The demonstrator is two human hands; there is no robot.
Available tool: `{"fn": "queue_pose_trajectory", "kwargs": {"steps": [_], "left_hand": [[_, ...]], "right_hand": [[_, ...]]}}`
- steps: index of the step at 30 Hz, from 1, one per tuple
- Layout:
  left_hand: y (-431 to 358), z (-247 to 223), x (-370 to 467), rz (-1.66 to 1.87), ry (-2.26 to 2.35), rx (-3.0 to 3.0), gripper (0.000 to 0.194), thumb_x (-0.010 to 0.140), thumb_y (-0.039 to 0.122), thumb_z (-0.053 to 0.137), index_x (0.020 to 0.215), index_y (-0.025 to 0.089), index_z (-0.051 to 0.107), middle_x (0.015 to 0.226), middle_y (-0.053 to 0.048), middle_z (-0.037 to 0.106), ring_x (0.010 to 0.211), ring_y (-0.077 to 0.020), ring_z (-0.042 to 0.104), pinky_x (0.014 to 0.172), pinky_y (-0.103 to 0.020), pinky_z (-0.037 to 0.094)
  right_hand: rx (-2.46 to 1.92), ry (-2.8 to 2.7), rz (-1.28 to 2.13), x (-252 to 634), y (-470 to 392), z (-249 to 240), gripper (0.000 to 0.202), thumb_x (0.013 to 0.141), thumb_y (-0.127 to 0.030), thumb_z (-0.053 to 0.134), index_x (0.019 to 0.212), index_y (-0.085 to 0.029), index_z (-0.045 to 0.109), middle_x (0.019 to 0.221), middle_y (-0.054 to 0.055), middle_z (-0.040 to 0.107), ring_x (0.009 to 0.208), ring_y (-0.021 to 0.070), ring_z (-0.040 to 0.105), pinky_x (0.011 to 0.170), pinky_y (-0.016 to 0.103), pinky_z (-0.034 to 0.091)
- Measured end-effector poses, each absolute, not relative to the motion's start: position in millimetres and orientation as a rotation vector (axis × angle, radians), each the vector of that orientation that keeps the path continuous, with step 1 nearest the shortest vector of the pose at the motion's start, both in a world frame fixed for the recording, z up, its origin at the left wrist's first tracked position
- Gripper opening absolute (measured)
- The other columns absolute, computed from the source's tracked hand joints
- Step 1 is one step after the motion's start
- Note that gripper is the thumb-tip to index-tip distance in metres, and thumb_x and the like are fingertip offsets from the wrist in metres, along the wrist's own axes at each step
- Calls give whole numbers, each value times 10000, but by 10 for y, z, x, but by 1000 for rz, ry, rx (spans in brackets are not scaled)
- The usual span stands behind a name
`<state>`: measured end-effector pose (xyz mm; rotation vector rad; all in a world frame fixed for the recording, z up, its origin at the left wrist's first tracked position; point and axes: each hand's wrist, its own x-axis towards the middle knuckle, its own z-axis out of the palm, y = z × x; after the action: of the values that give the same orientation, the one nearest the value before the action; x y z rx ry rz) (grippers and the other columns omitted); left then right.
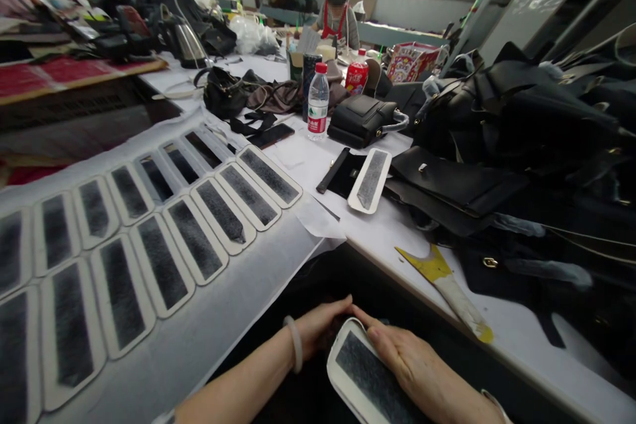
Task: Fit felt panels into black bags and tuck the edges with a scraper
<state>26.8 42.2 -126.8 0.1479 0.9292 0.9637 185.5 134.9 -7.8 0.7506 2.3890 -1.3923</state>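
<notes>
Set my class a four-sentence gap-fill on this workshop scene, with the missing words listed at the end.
1. The hand covering one long edge of the held panel is the ____ one.
2. The clear bottle has a ____ cap.
3. In the picture, that bottle stands to the ____ of the red can.
4. The forked tool is coloured ____ at both ends.

Missing words: right; red; left; yellow.

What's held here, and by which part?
The right hand holds at least one pale-bordered black panel by its right edge; the left hand's hold is unclear.
</notes>
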Motion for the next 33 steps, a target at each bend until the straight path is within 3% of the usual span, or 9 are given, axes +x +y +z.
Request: {"fn": "queue_pose_trajectory", "kwargs": {"steps": [2,7,13,16,19,23,27,33], "left_hand": [[302,-1144,239,981,905,126,582,864,651,545,965,104,715,939,-128,725,870,-242,669,868,-381,496],[221,-1050,264,1166,923,112,380,836,477,649,1115,224,699,1000,-28,728,943,-195,646,934,-306,440],[159,-948,160,1088,899,258,464,822,466,687,1195,191,686,1171,-104,691,1149,-307,575,1010,-433,395],[56,-890,72,1046,857,348,590,762,550,727,1256,239,648,1269,-93,650,1243,-340,508,1024,-471,379],[-29,-895,47,1006,830,348,730,712,652,723,1345,326,558,1357,-67,596,1299,-354,457,1013,-513,381],[-35,-948,83,1038,811,313,786,682,644,758,1361,323,530,1377,-80,575,1322,-345,439,1030,-522,368],[14,-973,94,1107,762,323,759,701,572,783,1348,250,549,1360,-117,583,1308,-336,468,1059,-499,362],[32,-962,88,1122,764,309,604,812,422,718,1351,208,550,1339,-132,601,1276,-322,513,1071,-486,375]], "right_hand": [[730,2383,-1437,1870,1353,-94,548,1024,-576,204,1494,-335,349,1471,-16,482,1335,186,465,1150,376,322],[806,2439,-1234,1977,1345,-154,578,1009,-589,179,1508,-334,322,1413,13,549,1253,247,542,1089,461,394],[919,2374,-1132,2313,1362,-174,631,971,-657,184,1527,-361,225,1484,-18,454,1312,292,491,1130,513,359],[937,2420,-1047,2472,1365,-201,622,974,-645,212,1516,-345,274,1483,-20,442,1320,300,483,1119,510,391],[827,2773,-822,2514,1305,-203,514,1008,-518,316,1491,-349,360,1467,-14,473,1285,270,525,1050,447,488],[660,3355,-313,2319,1101,-124,423,985,-375,461,1394,-287,524,1277,71,636,1119,250,627,881,357,565],[535,3502,-153,2011,900,-68,313,927,-222,512,1211,-235,644,955,63,661,832,203,619,740,327,492],[627,3506,-243,1837,805,-123,261,937,-193,473,1111,-215,666,893,33,644,765,195,543,685,339,349]]}}
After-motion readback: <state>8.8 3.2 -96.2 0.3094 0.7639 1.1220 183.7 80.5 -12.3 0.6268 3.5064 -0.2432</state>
